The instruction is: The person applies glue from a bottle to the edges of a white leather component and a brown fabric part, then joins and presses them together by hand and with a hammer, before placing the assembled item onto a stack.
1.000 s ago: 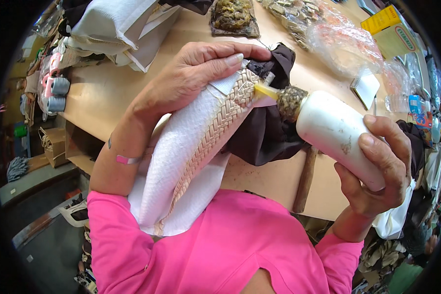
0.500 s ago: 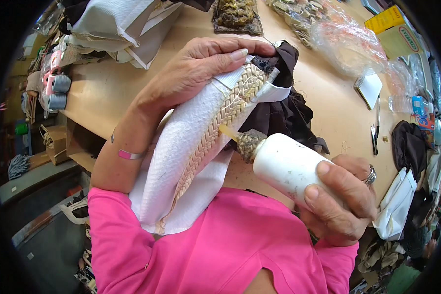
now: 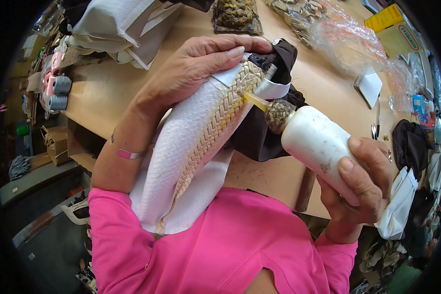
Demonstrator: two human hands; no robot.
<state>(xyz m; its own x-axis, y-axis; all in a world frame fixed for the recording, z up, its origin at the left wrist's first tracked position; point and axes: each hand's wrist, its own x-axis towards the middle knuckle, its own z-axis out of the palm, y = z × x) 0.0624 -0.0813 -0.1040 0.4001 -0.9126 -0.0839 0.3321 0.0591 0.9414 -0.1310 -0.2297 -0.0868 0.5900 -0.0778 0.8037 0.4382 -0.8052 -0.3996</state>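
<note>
My left hand [image 3: 201, 66] grips the upper end of a white textured piece [image 3: 181, 132], thumb on top and fingers reaching over its dark end. A cream braided strip [image 3: 218, 115] runs down the white piece, with a yellowish wet line along its edge. Dark brown cloth [image 3: 264, 134] hangs from the far side. My right hand [image 3: 362, 183] is closed around a white squeeze bottle [image 3: 318, 147], tilted up to the left. Its neck is crusted with dried brown matter, and the yellow nozzle [image 3: 254, 100] touches the braid near the top.
Folded white pieces [image 3: 117, 29] lie at the back left, beside spools of thread [image 3: 59, 93]. Farther back are a crusted brown block [image 3: 236, 17] and clear plastic bags [image 3: 348, 46]. A notepad [image 3: 368, 87], a yellow box [image 3: 382, 18] and black cloth [image 3: 407, 144] sit at right.
My right hand has moved the bottle up and to the right, its nozzle sliding up the braid. A yellowish line now shows along the braid. My left hand has barely shifted.
</note>
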